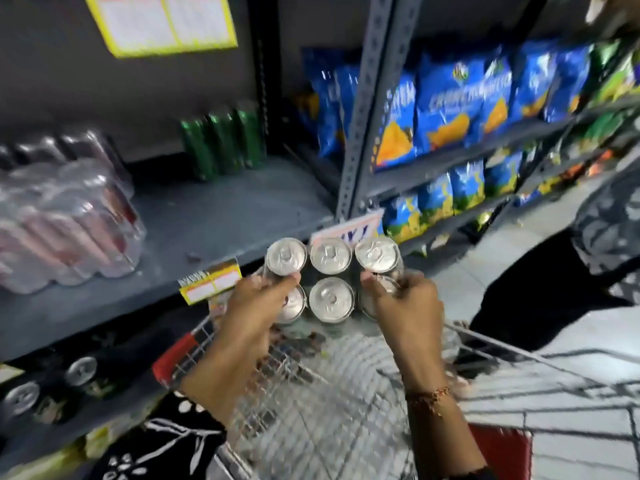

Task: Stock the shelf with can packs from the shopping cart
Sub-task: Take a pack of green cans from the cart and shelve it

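A shrink-wrapped can pack (330, 278) with silver tops hangs upright above the wire shopping cart (346, 393), just in front of the grey shelf (214, 220). My left hand (252, 306) grips the pack's left side and my right hand (405, 303) grips its right side. On the shelf's left end lie wrapped packs of red cans (62, 216). Green cans (221, 143) stand at the back of the same shelf.
A perforated steel upright (367, 109) divides this bay from shelves of blue snack bags (446, 109) on the right. A lower shelf holds dark cans (52, 382). Yellow price tags (209, 280) hang on the shelf edge. Another person's patterned sleeve (609, 223) is at the right.
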`<move>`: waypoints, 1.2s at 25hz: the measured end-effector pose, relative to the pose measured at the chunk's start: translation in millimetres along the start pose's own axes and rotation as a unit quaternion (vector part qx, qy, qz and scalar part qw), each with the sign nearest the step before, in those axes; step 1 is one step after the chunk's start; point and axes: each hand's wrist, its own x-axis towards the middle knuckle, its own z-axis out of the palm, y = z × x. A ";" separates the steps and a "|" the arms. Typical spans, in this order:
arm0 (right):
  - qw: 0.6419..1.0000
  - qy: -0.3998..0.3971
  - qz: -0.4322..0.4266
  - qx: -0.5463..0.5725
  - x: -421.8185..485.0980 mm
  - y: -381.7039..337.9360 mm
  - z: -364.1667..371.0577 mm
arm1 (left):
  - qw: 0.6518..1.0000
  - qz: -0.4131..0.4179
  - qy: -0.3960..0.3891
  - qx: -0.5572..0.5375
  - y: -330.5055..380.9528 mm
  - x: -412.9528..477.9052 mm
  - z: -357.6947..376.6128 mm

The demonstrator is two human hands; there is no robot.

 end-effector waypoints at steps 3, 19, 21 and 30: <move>0.987 0.020 -0.051 0.153 22.7 -68.7 31.0 | 0.998 0.061 -0.012 0.000 82.6 18.9 -33.5; 0.958 -0.089 0.077 0.263 80.3 -149.8 215.5 | 0.973 0.106 0.160 0.129 141.8 169.1 -129.6; 0.975 -0.080 0.028 0.205 72.1 -147.3 219.2 | 0.960 0.154 0.184 0.147 129.1 159.6 -121.1; 0.978 -0.060 -0.177 0.094 18.0 -100.4 236.3 | 0.957 0.246 0.133 0.076 47.5 150.2 -133.2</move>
